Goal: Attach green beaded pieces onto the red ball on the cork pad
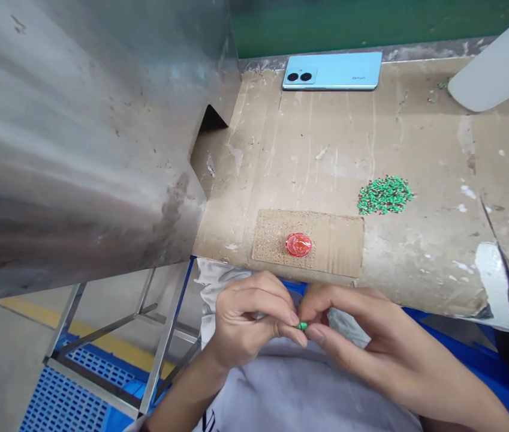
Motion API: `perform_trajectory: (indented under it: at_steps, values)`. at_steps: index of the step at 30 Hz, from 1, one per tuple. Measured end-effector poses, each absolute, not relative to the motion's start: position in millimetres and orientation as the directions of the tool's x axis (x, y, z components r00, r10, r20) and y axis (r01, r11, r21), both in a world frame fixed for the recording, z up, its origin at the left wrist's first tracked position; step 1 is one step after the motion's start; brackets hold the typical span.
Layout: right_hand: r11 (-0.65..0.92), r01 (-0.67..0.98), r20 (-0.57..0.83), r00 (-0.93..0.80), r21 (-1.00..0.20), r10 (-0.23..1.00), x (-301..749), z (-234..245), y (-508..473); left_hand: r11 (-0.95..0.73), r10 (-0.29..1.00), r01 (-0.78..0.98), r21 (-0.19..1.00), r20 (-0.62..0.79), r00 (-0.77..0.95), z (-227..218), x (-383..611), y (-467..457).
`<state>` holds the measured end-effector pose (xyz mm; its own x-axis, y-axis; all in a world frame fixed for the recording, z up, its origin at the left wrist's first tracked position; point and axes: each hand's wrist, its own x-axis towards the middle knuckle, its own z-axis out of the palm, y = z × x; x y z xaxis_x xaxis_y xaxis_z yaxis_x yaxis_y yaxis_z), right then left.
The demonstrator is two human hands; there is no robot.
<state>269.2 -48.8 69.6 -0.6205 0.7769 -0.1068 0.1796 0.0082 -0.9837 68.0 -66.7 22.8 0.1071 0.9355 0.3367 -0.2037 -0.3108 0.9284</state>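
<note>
in front of the belly, just off the near edge of the table (308, 150) covered in brown cardboard, two bare hands meet at a tiny bright green piece (301, 326). the left hand (254, 318) has its thumb and fingertips almost closed, with the piece pinched at their ends. the right hand (366, 336) has its thumb and first finger bent close together at the other end of it, with only a little gap. i cannot tell if the right fingers grip it or just touch it.

on the table is a loose pile of tiny green bits with dark and pale ends (385, 195). nearer the hands, a shiny red round blob (298, 245) sits on a small flat piece of brown cardboard (339, 243).

the step in hand looks like working on one piece with both hands. i think the next move calls for a soft but snug pinch, since such a tiny thing could slip away.
</note>
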Motion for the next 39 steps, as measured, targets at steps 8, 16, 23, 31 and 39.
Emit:
perform_trajectory:
  at_steps: [8,16,23,31,39]
  values:
    - [0.189,0.116,0.104,-0.514,-0.975,0.851,273,59,-60,-0.234,0.961,-0.105,0.967,0.246,0.123,33,72,-70]
    - [0.411,0.104,0.316,-0.48,-0.906,0.819,275,49,-61,-0.237,0.954,-0.012,0.972,0.235,0.185,44,68,-74]
    - [0.474,0.14,0.362,-0.474,-0.869,0.803,274,50,-62,-0.186,0.966,0.04,0.982,0.175,0.188,50,69,-75]
    - [0.437,0.198,0.314,-0.453,-0.877,0.834,273,48,-64,0.095,0.976,-0.037,0.995,-0.086,0.2,55,68,-80]
    - [0.439,0.142,0.353,-0.403,-0.887,0.844,264,43,-68,-0.145,0.982,0.164,0.976,0.121,0.148,53,74,-73]
